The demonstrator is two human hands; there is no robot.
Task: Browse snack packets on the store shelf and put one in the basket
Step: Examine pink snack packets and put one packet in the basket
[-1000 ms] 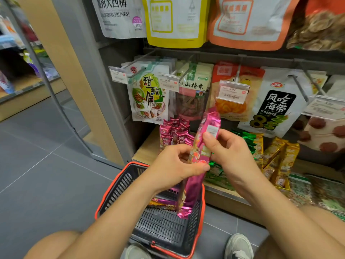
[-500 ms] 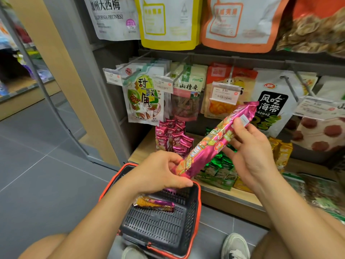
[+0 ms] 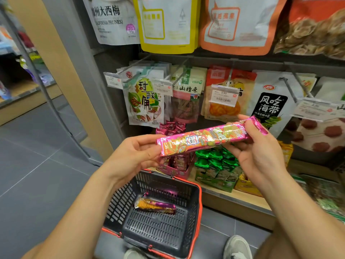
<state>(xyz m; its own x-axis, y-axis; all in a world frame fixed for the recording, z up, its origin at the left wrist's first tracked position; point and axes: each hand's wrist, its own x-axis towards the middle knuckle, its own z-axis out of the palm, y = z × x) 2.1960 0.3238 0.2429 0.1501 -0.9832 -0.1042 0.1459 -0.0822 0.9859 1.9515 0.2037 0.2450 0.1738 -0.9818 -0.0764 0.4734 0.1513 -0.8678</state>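
Two hands hold one long pink snack packet level in front of the store shelf, printed face turned up towards the camera. The left hand pinches the packet's left end between thumb and fingers; the right hand grasps the right end, thumb on top and fingers curled underneath. The packet hangs in the air above the far edge of the shopping basket, not touching it, and in front of the pink display box and the green packets that stand on the shelf. The basket sits on the grey floor just in front of the shelf, between the person's knees, and one smaller orange-and-purple packet already lies on its bottom. Hanging pouches with price tags fill the pegs behind.

By my reading, this is the browsing step: the packet is held flat as if to read its label, and the choice is not yet made. If it is kept, the next move calls for one hand to let go while the other lowers the packet down and towards the body into the basket's open mouth, clear of the rim, and releases it beside the packet there. If rejected, it goes back to the pink display box it seems to match.
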